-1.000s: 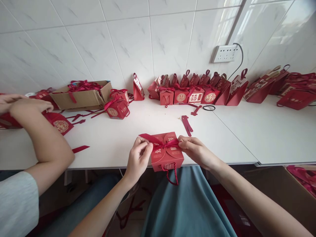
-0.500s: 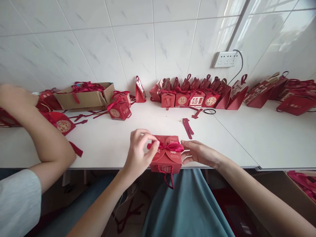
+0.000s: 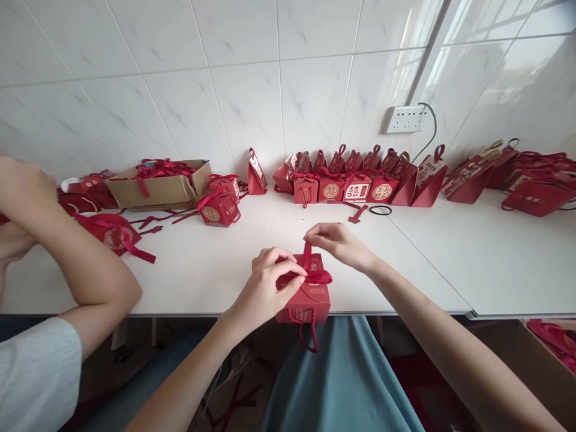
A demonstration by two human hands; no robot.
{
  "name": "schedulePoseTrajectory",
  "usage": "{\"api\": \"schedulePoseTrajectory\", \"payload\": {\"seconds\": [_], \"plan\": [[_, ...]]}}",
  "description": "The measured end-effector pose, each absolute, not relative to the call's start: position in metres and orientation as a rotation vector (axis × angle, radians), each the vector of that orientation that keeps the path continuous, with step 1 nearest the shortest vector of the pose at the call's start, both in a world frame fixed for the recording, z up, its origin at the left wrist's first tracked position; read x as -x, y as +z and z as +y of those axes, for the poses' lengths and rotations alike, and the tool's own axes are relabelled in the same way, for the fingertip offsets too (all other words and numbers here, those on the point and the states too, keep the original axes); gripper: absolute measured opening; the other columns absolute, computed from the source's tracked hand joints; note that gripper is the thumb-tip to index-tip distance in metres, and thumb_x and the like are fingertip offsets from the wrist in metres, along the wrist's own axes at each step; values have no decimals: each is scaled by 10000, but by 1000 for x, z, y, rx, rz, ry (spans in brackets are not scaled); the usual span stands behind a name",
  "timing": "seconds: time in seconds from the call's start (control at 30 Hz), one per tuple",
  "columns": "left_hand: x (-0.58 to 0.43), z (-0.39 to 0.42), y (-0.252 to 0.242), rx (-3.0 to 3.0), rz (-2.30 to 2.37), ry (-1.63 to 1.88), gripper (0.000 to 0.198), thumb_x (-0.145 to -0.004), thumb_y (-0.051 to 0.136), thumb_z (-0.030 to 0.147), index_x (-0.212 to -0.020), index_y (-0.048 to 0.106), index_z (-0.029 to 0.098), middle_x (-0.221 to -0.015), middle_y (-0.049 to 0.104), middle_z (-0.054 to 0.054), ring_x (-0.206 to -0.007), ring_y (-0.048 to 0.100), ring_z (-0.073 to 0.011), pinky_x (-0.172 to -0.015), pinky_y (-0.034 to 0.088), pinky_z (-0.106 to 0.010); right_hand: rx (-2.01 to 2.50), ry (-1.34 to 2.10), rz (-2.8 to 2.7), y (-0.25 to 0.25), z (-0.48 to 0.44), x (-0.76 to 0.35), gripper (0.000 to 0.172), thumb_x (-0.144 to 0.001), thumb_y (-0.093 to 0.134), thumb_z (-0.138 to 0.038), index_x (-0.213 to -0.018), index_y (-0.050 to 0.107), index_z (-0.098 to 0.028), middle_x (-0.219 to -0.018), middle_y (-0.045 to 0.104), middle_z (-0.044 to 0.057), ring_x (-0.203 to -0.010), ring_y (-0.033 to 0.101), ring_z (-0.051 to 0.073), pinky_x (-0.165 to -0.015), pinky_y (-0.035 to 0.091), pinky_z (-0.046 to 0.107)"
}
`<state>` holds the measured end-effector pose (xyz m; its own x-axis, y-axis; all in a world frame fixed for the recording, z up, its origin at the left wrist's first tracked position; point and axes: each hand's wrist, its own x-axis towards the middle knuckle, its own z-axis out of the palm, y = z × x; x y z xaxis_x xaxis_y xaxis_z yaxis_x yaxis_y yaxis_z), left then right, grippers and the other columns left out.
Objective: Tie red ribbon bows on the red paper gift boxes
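Note:
A small red gift box (image 3: 308,299) with a red cord handle stands at the near edge of the white table (image 3: 472,258). A red satin ribbon (image 3: 315,275) crosses its top. My left hand (image 3: 270,282) pinches the ribbon at the middle of the lid, fingers closed. My right hand (image 3: 335,243) is raised just above the box's far side and pinches one ribbon end, pulling it up and over.
A row of finished red boxes (image 3: 355,186) lines the tiled wall, with more red bags (image 3: 535,192) at far right. A cardboard carton of ribbons (image 3: 157,187) and a tied box (image 3: 219,210) sit left. Another person's arm (image 3: 76,258) rests at the left edge.
My right hand has gone from the box's right side up over its far edge, taking a ribbon end with it. My left hand has settled onto the ribbon's centre.

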<state>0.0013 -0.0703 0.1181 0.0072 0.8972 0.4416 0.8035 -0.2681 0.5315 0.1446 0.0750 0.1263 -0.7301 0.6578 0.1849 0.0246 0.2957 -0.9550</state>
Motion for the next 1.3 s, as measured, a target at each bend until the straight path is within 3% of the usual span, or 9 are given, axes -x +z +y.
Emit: {"api": "schedulePoseTrajectory", "payload": {"seconds": [0.2,0.3,0.37,0.5,0.7,0.97,1.03,1.13,1.3], "plan": [[2,-70,117,-1967,1769,1197,134,-836,551,276,-905,663,255,-1028,561,-36,-1059,515,-204,-963,383,-372,796,1463,-2282,122,101,-126,169,-771,580,-149,-927,635,-186,-807,672,26,-764,607,149,-688,459,259],[11,-74,115,-1722,1825,1423,230,-829,532,345,-1021,591,235,-1073,561,-47,-998,529,-192,-875,415,-327,995,1286,-2181,117,99,-145,156,-843,546,-285,-952,586,-180,-875,652,64,-796,598,168,-659,442,267],[19,-77,112,-1500,1895,1466,223,-832,497,416,-894,558,210,-895,572,-25,-813,528,-169,-740,421,-295,1092,1191,-2145,117,87,-163,304,-891,455,-444,-822,573,-173,-745,610,44,-686,565,158,-607,408,272],[27,-81,110,-1340,1791,1176,421,-860,370,531,-597,380,202,-576,390,29,-574,387,-135,-570,324,-273,1098,1304,-2239,119,48,-187,595,-869,308,-663,-552,467,-185,-531,456,-12,-535,437,125,-578,343,282],[20,-78,108,-1237,1611,1196,366,-820,508,435,-595,348,194,-570,312,56,-543,295,-96,-534,262,-240,828,1529,-2122,113,20,-182,525,-852,397,-637,-562,306,-209,-552,315,-52,-520,268,98,-520,245,263],[4,-86,90,-1223,1555,1416,336,-850,486,404,-638,323,200,-600,272,64,-543,253,-86,-519,252,-223,553,1765,-1959,82,39,-185,477,-821,472,-604,-570,425,-200,-570,406,-31,-545,359,109,-568,320,271],[1,-86,91,-1238,1603,1392,335,-847,491,404,-637,326,200,-594,278,64,-540,273,-86,-517,260,-221,566,1675,-2117,91,49,-190,474,-817,463,-595,-556,425,-201,-556,409,-29,-533,358,110,-558,322,273],[-3,-84,95,-1265,1686,1351,296,-833,514,390,-657,371,199,-589,316,65,-531,321,-85,-509,281,-216,727,1185,-2317,124,61,-187,415,-846,445,-523,-597,480,-193,-598,470,-8,-566,410,126,-570,335,276],[-6,-82,97,-1351,1736,1492,111,-802,537,280,-793,459,202,-809,501,20,-706,516,-108,-655,431,-228,669,754,-2589,162,62,-136,294,-822,581,-451,-834,659,-168,-928,642,87,-784,573,188,-697,412,293]]}}
